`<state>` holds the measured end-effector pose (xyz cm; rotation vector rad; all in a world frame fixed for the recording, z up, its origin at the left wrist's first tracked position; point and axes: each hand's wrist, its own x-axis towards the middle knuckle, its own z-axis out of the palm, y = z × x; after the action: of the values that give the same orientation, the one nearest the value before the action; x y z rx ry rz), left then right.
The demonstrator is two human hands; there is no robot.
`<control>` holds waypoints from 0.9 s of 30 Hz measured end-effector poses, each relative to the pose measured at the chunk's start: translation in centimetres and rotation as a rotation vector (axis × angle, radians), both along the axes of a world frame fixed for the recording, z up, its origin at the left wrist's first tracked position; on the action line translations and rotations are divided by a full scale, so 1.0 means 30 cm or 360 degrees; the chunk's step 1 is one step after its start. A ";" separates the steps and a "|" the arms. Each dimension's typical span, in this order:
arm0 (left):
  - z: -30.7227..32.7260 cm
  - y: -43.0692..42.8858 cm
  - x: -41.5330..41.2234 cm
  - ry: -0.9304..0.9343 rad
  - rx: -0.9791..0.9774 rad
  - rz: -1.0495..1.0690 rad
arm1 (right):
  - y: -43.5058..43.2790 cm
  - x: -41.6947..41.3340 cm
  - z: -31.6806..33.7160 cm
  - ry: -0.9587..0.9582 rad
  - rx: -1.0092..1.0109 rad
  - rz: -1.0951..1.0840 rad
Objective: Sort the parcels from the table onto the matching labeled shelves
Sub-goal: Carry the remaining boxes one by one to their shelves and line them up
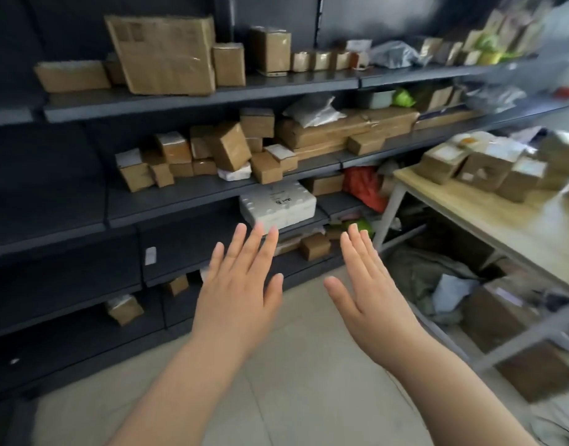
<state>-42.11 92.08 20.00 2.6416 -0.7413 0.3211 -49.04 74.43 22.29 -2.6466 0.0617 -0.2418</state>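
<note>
Head view: taped brown cardboard parcels (484,167) are clustered at the wooden table's (508,226) far edge; left hand (239,289) and right hand (371,291) are held flat, fingers spread, empty.

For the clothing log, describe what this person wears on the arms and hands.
Nothing is worn on either. The left hand and right hand have no gloves, rings or bands. Both forearms are bare to the bottom edge of the picture: no sleeves, watch or bracelet show. The fingernails look short.
</note>
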 end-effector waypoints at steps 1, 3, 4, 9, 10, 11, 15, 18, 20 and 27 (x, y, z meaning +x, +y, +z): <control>0.004 -0.065 0.017 0.0001 0.0012 -0.0052 | -0.057 -0.007 -0.004 0.0007 -0.0004 -0.0057; 0.002 -0.189 0.058 0.0018 0.0045 -0.0148 | -0.165 -0.016 -0.021 0.0026 0.0004 -0.0178; -0.002 -0.247 0.084 0.0044 0.0062 -0.0189 | -0.212 -0.019 -0.032 0.0039 0.0019 -0.0230; -0.025 -0.551 0.245 0.0125 0.0005 -0.0385 | -0.430 0.012 -0.099 0.0131 0.0067 -0.0409; -0.033 -0.621 0.279 0.0126 -0.0001 -0.0447 | -0.482 0.030 -0.104 0.0150 0.0066 -0.0447; -0.040 -0.694 0.311 0.0132 -0.0002 -0.0514 | -0.538 0.052 -0.109 0.0162 0.0061 -0.0486; -0.056 -1.000 0.456 0.0126 0.0043 -0.0809 | -0.775 0.148 -0.099 0.0164 0.0042 -0.0676; -0.031 -1.223 0.560 0.0068 0.0090 -0.0971 | -0.933 0.213 -0.071 0.0168 0.0092 -0.0847; -0.012 -1.356 0.612 0.0018 0.0089 -0.1058 | -1.030 0.249 -0.058 0.0160 0.0066 -0.0939; -0.029 -1.693 0.685 0.0018 0.0078 -0.1295 | -1.324 0.296 -0.064 0.0083 0.0115 -0.1164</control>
<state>-21.54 41.31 19.15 2.1362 -1.7220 0.0522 -40.15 34.70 20.38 -2.4480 1.0363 -0.3927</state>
